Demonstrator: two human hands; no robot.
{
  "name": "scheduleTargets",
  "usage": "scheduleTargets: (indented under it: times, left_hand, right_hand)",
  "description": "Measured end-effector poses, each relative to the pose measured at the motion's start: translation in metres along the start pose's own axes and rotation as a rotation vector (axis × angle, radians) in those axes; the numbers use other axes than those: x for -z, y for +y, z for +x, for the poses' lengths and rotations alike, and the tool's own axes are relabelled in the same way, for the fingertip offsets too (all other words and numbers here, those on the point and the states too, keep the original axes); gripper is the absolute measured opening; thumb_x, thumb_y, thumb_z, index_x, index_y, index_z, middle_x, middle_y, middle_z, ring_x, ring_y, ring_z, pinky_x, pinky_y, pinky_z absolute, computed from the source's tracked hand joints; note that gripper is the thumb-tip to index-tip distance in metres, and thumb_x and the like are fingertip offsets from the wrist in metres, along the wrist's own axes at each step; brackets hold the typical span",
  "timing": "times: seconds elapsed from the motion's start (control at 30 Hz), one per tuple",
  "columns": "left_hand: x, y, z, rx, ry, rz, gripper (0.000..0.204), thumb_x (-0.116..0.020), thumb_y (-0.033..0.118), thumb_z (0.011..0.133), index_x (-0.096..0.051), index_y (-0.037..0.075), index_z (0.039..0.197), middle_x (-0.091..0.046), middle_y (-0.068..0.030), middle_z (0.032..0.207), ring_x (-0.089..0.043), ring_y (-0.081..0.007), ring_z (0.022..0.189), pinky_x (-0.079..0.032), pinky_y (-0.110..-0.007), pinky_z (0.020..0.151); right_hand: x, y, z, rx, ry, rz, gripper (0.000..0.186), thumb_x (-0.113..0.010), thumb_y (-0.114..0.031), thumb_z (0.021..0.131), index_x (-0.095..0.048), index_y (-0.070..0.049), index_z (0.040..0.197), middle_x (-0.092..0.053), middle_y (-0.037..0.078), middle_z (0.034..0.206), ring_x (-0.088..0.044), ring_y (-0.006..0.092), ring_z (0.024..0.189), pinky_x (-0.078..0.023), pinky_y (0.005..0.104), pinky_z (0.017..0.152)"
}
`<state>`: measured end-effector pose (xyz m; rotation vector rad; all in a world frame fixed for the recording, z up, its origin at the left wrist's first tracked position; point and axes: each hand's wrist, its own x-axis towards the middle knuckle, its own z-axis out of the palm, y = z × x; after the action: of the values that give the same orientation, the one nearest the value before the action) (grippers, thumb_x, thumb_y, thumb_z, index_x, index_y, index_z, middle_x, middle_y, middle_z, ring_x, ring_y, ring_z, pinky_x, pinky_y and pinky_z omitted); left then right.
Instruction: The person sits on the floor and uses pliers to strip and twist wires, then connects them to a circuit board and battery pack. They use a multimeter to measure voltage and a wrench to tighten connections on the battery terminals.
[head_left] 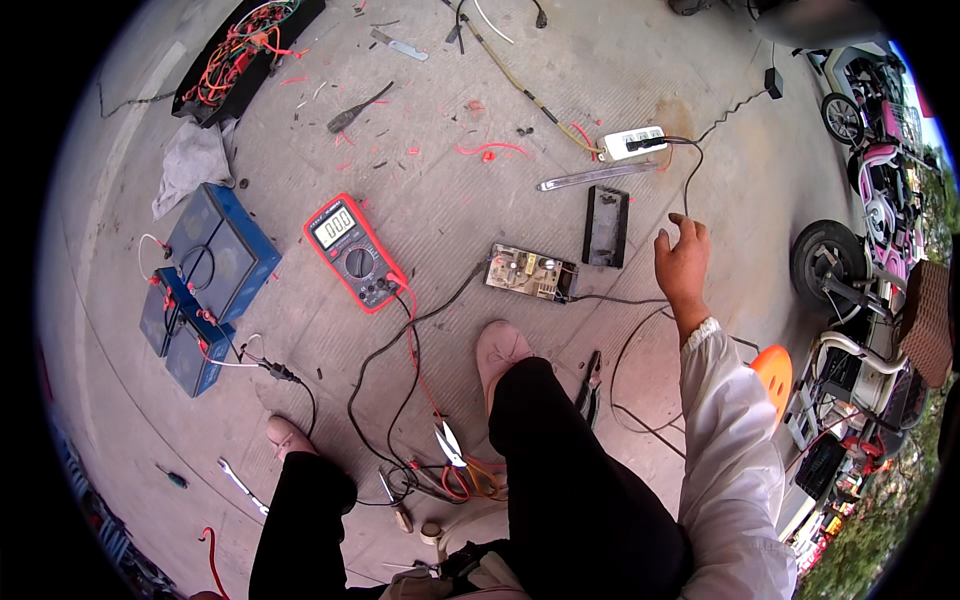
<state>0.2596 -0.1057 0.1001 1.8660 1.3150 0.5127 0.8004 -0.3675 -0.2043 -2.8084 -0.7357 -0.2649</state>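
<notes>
My right hand (683,262) reaches out over the floor with thumb and fingers apart, its fingertips at the black power cord (698,168). That cord runs down from a white power strip (633,143) and is lost beneath the hand; whether the fingers touch it I cannot tell. Left of the hand lies an opened charger (530,273), its circuit board bare, with black leads at both ends. Its empty black casing half (606,226) rests just above. A red multimeter (352,252) lies further left, display lit, probe leads plugged in. My left hand does not show.
Blue batteries (222,250) joined by clip leads stand at left, beside a grey rag (196,165). A black box of wires (240,62) is beyond. Pliers (590,388), scissors (450,443), and a wrench (243,486) lie near my feet. Parked scooters (850,270) line the right.
</notes>
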Motion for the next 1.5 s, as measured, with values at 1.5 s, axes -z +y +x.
scheduleTargets:
  times: [1.5]
  left_hand:
    - [-0.009,-0.03,0.049,0.143,-0.084,0.162,0.008,-0.057,0.009,0.097,-0.059,0.001,0.1,-0.057,-0.0068,0.094,-0.046,-0.0107,0.068,-0.037,-0.022,0.058]
  right_hand:
    - [-0.152,-0.007,0.159,0.49,-0.425,-0.974,0.024,-0.052,-0.016,0.089,-0.066,-0.002,0.102,-0.066,0.012,0.103,-0.065,0.0276,0.095,-0.054,0.0386,0.077]
